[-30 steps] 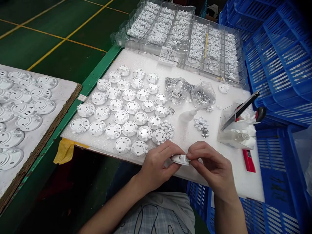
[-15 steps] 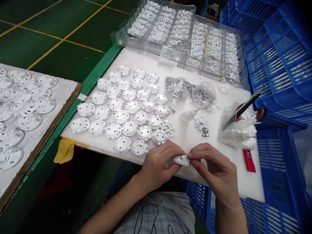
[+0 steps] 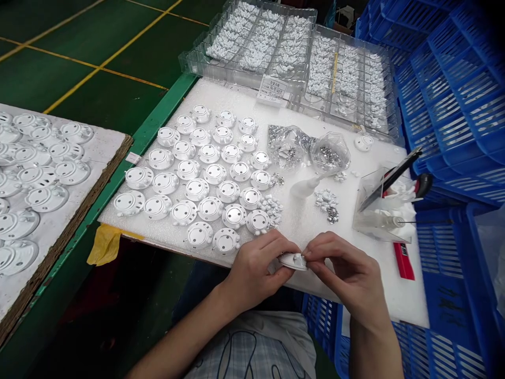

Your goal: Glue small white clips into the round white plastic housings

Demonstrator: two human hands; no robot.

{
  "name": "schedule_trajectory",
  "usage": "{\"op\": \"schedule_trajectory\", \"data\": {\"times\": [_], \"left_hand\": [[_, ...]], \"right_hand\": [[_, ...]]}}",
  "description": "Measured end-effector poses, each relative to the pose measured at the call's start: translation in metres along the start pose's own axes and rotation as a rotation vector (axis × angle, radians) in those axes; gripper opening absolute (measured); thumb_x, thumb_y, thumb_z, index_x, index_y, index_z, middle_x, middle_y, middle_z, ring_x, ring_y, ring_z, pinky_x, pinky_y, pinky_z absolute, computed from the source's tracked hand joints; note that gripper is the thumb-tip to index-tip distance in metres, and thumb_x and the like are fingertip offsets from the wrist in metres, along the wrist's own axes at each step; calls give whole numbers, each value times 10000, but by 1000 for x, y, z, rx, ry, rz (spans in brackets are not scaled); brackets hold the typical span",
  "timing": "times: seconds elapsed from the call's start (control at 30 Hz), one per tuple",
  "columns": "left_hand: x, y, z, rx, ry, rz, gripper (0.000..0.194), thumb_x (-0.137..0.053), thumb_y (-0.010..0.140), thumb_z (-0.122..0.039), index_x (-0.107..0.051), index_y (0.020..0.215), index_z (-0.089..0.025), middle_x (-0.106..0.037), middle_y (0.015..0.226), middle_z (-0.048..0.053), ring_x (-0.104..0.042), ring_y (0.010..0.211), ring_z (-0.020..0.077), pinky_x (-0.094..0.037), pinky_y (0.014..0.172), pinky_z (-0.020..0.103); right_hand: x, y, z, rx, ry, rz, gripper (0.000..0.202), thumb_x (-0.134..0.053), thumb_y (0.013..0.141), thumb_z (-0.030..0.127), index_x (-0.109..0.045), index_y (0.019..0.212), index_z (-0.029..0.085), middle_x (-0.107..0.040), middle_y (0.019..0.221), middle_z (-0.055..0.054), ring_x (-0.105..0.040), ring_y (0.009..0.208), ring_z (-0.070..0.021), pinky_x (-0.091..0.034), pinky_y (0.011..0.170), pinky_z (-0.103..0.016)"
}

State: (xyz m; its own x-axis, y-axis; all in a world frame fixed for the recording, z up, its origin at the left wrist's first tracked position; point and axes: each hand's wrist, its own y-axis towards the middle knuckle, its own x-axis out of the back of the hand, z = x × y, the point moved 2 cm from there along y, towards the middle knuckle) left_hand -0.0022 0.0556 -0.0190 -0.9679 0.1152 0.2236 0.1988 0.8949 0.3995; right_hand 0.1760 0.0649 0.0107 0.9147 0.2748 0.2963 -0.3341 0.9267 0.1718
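Just over the front edge of the foam-topped table, my left hand (image 3: pixel 258 266) is closed on a white round disc part (image 3: pixel 292 260), which it holds tilted between thumb and fingers. My right hand (image 3: pixel 347 271) pinches at the disc's right edge, thumb and fingertips pressed together. Whatever small piece sits between those fingertips is hidden. Left of the hands, similar white discs (image 3: pixel 211 208) with dark holes lie in rows. Small white pieces (image 3: pixel 272 208) are heaped beside them, and another heap (image 3: pixel 325 197) lies with tiny metal parts (image 3: pixel 332 214) further right.
A translucent squeeze bottle (image 3: pixel 303 187) and plastic bags of metal parts (image 3: pixel 329 152) are mid-table. To the right stand a clear box (image 3: pixel 371 216) with tools and a red object (image 3: pixel 403 260). Clear trays (image 3: pixel 252 76) line the back; blue crates (image 3: pixel 453 100) border the right. Another board (image 3: pixel 98 139) is left.
The disc has tilted slightly in my left hand, and my right fingertips have shifted a little at its edge. Everything on the table stays in place.
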Motion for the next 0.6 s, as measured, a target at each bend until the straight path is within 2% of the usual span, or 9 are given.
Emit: {"op": "schedule_trajectory", "data": {"times": [0.23,0.47,0.6], "left_hand": [[0,-2,1,5,55,-5,181,-621,882,-84,-663,1040,-162,-692,840,31,-649,730,160,-490,640,246],[1,-1,-1,13,36,9,233,-603,863,-69,-670,1060,-174,-694,816,14,-639,699,148,-481,615,235],[1,0,-1,7,22,34,212,-587,893,-86,-691,1046,-191,-686,806,13,-640,693,149,-491,619,242]], "right_hand": [[1,2,-9,-85,107,26,86,-724,930,210,-756,933,289,-682,870,-15,-637,846,-143,-519,705,-237],[0,0,-13,-179,162,22,14,-757,913,281,-769,911,287,-637,856,-18,-588,742,-128,-454,604,-241],[-4,0,-15,-232,210,-29,97,-787,886,307,-712,873,247,-623,825,-17,-568,728,-134,-437,585,-244]]}}
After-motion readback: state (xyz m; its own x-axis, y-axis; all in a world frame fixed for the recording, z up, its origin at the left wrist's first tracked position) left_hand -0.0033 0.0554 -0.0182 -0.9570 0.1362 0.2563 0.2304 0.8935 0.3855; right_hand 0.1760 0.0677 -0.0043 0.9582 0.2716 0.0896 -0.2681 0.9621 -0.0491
